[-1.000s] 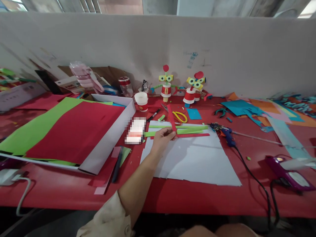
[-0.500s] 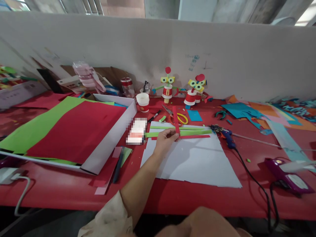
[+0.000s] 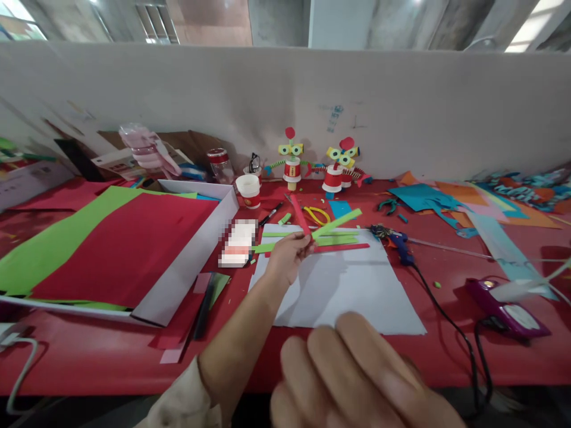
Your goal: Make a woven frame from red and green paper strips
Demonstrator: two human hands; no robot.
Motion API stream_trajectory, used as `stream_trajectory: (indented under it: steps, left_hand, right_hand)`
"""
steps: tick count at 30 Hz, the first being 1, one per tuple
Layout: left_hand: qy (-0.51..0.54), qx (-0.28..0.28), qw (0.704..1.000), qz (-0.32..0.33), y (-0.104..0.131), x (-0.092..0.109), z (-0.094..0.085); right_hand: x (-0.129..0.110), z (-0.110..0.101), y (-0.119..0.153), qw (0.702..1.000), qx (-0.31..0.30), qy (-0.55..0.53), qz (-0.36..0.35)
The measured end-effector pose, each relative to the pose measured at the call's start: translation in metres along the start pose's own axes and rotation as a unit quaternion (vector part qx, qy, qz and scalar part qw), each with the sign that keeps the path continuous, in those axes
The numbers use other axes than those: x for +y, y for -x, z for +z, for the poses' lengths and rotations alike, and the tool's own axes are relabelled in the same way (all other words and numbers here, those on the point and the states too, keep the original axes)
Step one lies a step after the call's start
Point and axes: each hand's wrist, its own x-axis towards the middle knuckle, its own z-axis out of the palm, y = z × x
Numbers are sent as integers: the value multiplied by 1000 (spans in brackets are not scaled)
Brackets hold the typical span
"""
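Observation:
My left hand (image 3: pixel 289 257) is closed over the white sheet (image 3: pixel 343 297), holding a red paper strip (image 3: pixel 300 213) and a green paper strip (image 3: pixel 339 223) that fan out from its fingers. More green strips and a red strip (image 3: pixel 345 248) lie on the sheet beneath and beside it. Close to the camera at the bottom, my right hand (image 3: pixel 357 374) is raised with its fingers curled together; what they hold, if anything, is hidden. Yellow-handled scissors (image 3: pixel 317 214) rest just behind the strips.
Left stands a white box (image 3: pixel 191 261) with red and green sheets. Paper cup (image 3: pixel 248 190) and cup figures (image 3: pixel 292 169) stand at the back. A glue gun (image 3: pixel 404 246), its cable, a purple power socket (image 3: pixel 508 309) and paper scraps (image 3: pixel 428 199) lie right.
My right hand has come up into view, its fingers now curled. My left hand now holds a green strip with the red one, and the red strip tilts left. The view has shifted slightly.

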Motion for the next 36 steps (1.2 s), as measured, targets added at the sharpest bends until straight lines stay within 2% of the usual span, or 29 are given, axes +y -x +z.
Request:
stream_trajectory:
  steps: [1, 2, 3, 4, 5, 6, 8, 11, 14, 16, 19, 24, 31, 36]
  left_hand:
    - [18, 14, 1000, -20, -1, 6, 2]
    - [33, 27, 999, -27, -1, 12, 4]
    - [45, 36, 998, -28, -2, 16, 5]
    - [56, 43, 997, -27, -1, 20, 5]
    - [66, 47, 996, -26, -1, 21, 4]
    - [74, 45, 996, -28, 0, 22, 2]
    - [82, 31, 996, -34, 2, 19, -4]
    - [72, -11, 997, -36, 2, 10, -14]
    - [14, -63, 998, -26, 1, 3, -19]
    - [-36, -94, 995, -25, 2, 0, -19]
    - [-78, -120, 989, -22, 4, -3, -16]
    - [-100, -100, 990, -4, 6, -7, -14]
    - [-109, -80, 990, 38, 7, -7, -12]
    - [-142, -77, 984, 80, 8, -9, -10]
  right_hand:
    - [6, 0, -4, 996, 33, -79, 31]
    - [15, -2, -7, 978, 75, -182, 74]
    - [26, -6, -10, 935, 126, -304, 132]
    - [38, -13, -13, 893, 157, -382, 176]
    - [52, -22, -18, 871, 191, -404, 202]
    - [65, -32, -24, 868, 218, -385, 224]
    - [89, -52, -41, 905, 209, -281, 240]
    - [112, -74, -72, 955, 166, -138, 204]
    - [122, -82, -95, 975, 64, -132, 169]
    - [128, -83, -100, 979, 26, -148, 138]
    - [137, -84, -97, 984, 24, -147, 99]
    - [150, -86, -90, 983, 19, -144, 117]
    - [152, -82, -89, 982, 21, -146, 113]
    - [151, -81, -88, 985, 56, -109, 121]
